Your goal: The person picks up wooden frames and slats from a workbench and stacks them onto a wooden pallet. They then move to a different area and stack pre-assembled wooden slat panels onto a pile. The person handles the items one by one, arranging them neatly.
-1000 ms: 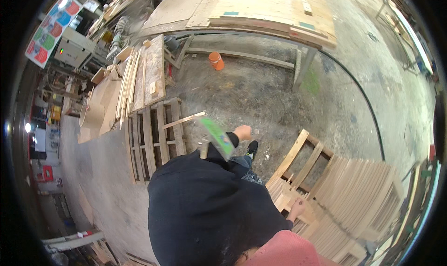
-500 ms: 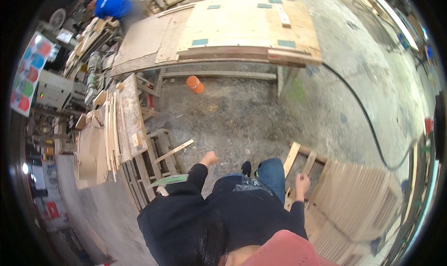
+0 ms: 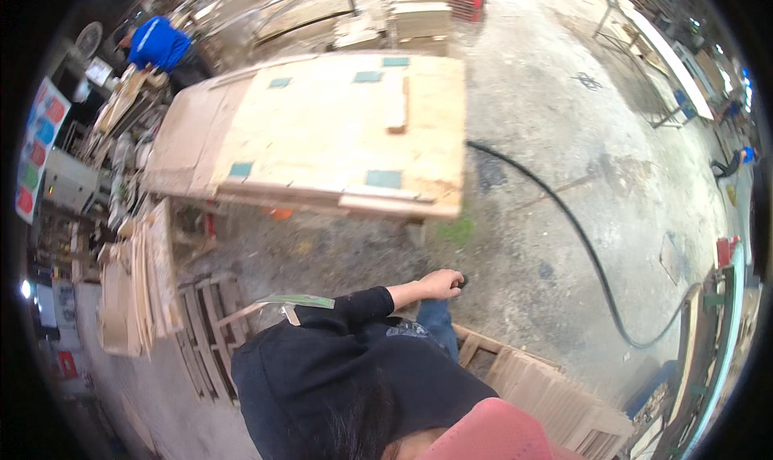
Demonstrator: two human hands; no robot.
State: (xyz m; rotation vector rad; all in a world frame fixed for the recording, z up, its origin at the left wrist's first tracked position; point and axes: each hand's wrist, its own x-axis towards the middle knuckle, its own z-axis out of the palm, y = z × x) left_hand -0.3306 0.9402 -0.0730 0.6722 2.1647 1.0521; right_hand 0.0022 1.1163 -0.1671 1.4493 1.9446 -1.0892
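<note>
Left hand (image 3: 440, 283) and surroundings, seen from above. The hand hangs over the floor beyond the near right corner of the table (image 3: 179, 138), on the body's side, beside the denim leg (image 3: 436, 323); no contact with the table is evident. Grip: fingers bent downward, nothing clearly held; whether slack or closed on something small cannot be told. The pale panel (image 3: 314, 126) covers most of the table up to its right edge, with a wooden block (image 3: 397, 105) towards that edge and wood strips (image 3: 386, 204) along the near edge. The stack of wooden pieces (image 3: 547, 395) lies on a pallet (image 3: 465, 339) at the body's right. Prudent handling would keep bare knuckles clear of the near right corner and feet clear of the pallet's gaps. Limits of view: the right hand is out of sight; the palm is turned away; a dark shape (image 3: 462, 281) at the fingertips may be a shoe; the torso covers part of the pallet; the table hides most of an orange object (image 3: 280, 213).
</note>
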